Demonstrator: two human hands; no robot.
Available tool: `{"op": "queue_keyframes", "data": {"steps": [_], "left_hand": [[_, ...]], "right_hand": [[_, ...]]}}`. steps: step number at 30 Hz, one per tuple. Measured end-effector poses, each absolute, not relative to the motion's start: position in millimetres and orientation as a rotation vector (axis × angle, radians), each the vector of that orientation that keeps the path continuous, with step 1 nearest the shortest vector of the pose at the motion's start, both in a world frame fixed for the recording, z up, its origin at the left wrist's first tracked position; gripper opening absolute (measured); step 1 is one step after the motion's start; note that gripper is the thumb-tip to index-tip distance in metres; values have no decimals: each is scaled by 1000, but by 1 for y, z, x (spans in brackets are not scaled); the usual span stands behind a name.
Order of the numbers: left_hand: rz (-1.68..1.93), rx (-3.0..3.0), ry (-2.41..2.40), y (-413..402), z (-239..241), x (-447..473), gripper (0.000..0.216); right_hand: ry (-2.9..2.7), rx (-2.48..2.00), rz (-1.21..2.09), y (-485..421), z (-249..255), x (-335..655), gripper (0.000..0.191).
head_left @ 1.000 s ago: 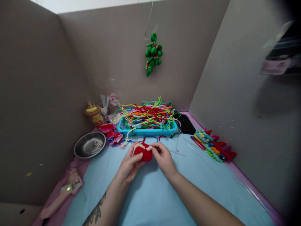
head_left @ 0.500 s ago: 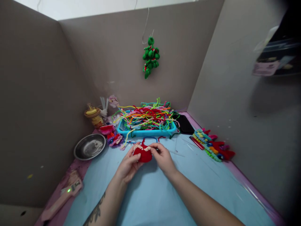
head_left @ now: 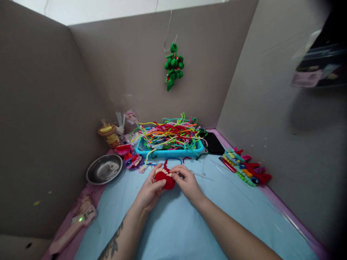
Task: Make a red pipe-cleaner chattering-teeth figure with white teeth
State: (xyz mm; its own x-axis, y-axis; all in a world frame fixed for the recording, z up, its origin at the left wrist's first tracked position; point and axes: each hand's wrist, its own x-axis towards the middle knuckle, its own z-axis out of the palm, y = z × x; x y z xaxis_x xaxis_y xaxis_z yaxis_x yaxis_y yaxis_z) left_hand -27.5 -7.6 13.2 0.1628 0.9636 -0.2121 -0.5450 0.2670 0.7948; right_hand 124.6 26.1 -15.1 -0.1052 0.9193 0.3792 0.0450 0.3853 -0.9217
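Your 2 hands close on a red pipe-cleaner piece (head_left: 165, 179) edged with white teeth (head_left: 162, 169), just above the blue mat (head_left: 176, 224) in front of the turquoise tray (head_left: 168, 152): left hand (head_left: 149, 189) cupping its side, right hand (head_left: 189, 183) pinching the toothed rim. It looks light, soft and easily bent; grip the plump red body, not the teeth.

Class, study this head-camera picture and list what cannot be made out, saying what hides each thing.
All in the head view:
1. Near side of the red fuzzy piece: covered by the left hand and right hand.
2. Pale bits in the steel bowl: too small to identify.
3. Floor of the blue tray: buried under pipe cleaners.
4. Objects at top right: blurred, darkened at the edge.
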Motion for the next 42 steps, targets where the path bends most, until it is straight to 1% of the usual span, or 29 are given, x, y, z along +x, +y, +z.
{"op": "queue_keyframes", "data": {"steps": [17,23,25,30,36,39,42], "left_hand": [[1200,598,822,-7,17,-26,74],[1256,595,834,-6,14,-24,72],[1291,595,873,-5,12,-23,77],[1379,611,958,-2,5,-20,99],[1442,747,992,-2,-3,-17,103],[1426,789,1033,-1,-3,-17,105],[1416,802,1060,0,-3,-18,101]], "right_hand": [[-1511,-862,959,27,-16,124,11],[-1509,-904,964,26,-18,122,10],[-1529,-913,947,24,-17,120,9],[-1537,-948,908,20,-14,117,6],[-1534,-1002,851,18,-12,118,2],[-1476,-1040,890,20,-15,117,9],[-1401,-1029,1032,24,-20,116,18]]}}
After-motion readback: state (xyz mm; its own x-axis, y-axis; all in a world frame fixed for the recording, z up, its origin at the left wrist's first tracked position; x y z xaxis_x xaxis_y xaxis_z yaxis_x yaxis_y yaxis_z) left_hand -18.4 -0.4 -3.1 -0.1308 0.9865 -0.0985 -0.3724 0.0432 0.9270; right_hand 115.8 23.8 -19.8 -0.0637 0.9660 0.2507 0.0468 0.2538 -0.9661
